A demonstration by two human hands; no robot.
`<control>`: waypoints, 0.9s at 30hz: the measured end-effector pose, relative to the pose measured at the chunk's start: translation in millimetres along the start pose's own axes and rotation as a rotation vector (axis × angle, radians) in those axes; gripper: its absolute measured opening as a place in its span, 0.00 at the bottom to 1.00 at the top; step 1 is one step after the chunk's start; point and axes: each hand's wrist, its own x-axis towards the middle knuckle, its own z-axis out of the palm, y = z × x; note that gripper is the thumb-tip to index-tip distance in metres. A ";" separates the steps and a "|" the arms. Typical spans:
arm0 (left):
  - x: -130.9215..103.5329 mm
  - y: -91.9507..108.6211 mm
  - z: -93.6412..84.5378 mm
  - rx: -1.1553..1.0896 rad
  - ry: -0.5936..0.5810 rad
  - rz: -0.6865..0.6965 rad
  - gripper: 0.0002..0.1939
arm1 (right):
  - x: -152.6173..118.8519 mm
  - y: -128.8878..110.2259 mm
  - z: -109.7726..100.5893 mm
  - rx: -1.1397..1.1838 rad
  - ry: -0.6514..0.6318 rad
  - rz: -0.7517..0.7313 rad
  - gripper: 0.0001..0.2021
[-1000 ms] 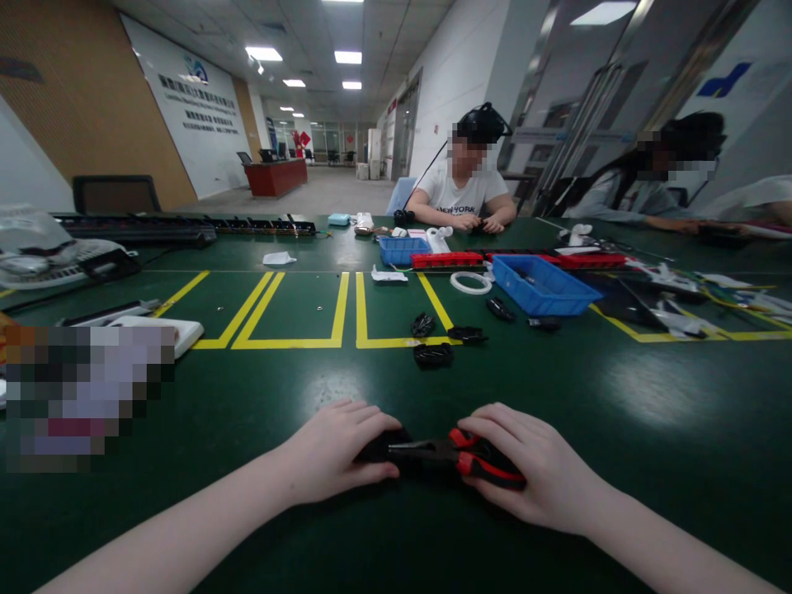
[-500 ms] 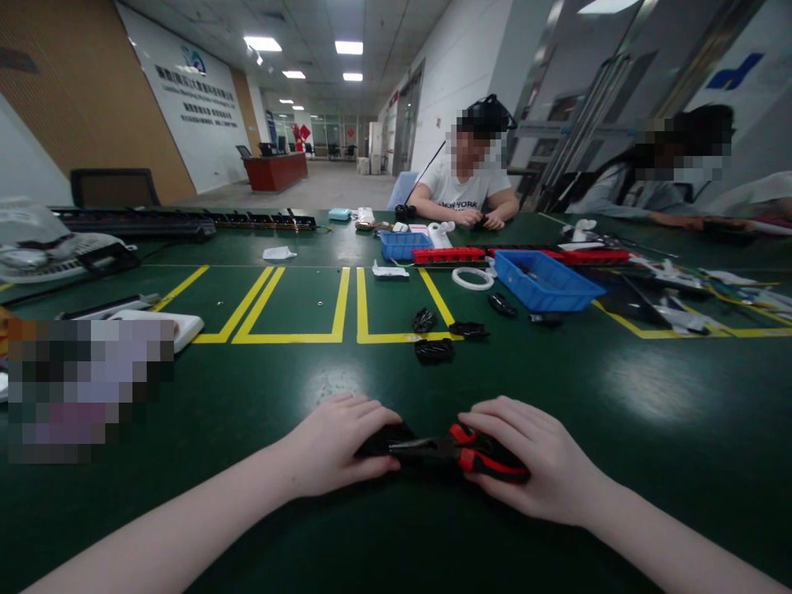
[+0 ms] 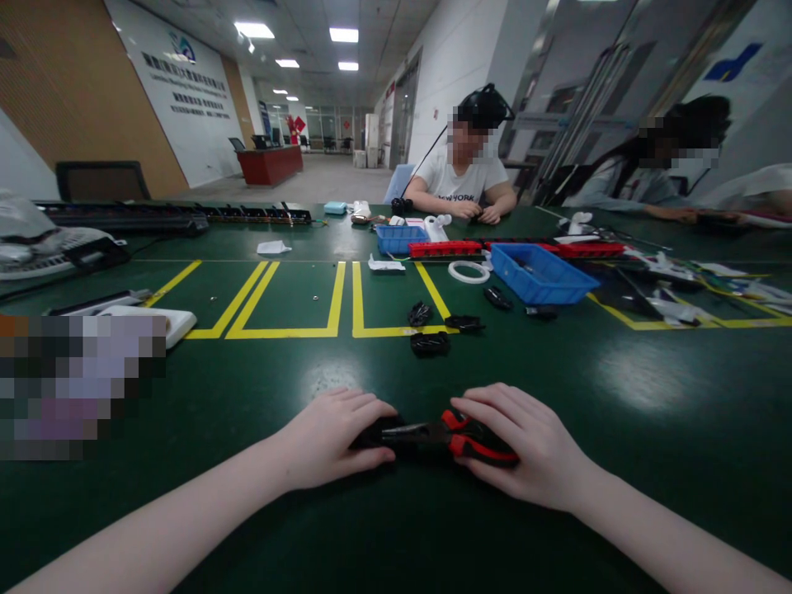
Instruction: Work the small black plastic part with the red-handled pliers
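My left hand (image 3: 337,437) is closed around a small black piece (image 3: 370,435) on the green table, its fingers hiding most of it. Red-and-black pliers (image 3: 461,437) are held in my right hand (image 3: 525,450), with the fingers wrapped over the handles. The pliers' jaws point left and meet the black piece beside my left fingertips; whether they grip it I cannot tell. Beyond my hands lie several black pieces, among them a rounded one (image 3: 430,343) and a bundled one (image 3: 419,313).
A blue bin (image 3: 538,276), a smaller blue bin (image 3: 401,240) and a white ring (image 3: 469,272) stand farther back. Red strips (image 3: 445,248) lie behind them. A person (image 3: 461,177) sits across the table (image 3: 247,379); others are at the right. A white object (image 3: 179,324) lies left.
The whole view has shifted slightly, with things a little higher and farther left in the picture. Both hands keep their holds, and the pliers stay against the black piece.
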 end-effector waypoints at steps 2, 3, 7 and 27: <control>0.0 -0.7 0.2 0.002 -0.001 0.004 0.17 | 0.9 -1.6 -1.0 -0.006 -0.013 -0.005 0.22; -0.1 -1.0 0.3 0.001 -0.001 0.006 0.18 | 0.6 -2.1 -0.9 -0.007 -0.018 -0.008 0.22; -0.7 -1.7 1.0 0.001 0.011 0.018 0.18 | -1.9 -3.1 1.5 0.006 -0.045 -0.010 0.21; -1.8 -0.8 2.0 0.044 0.028 0.055 0.21 | 2.2 -5.9 1.0 0.151 -0.074 0.054 0.18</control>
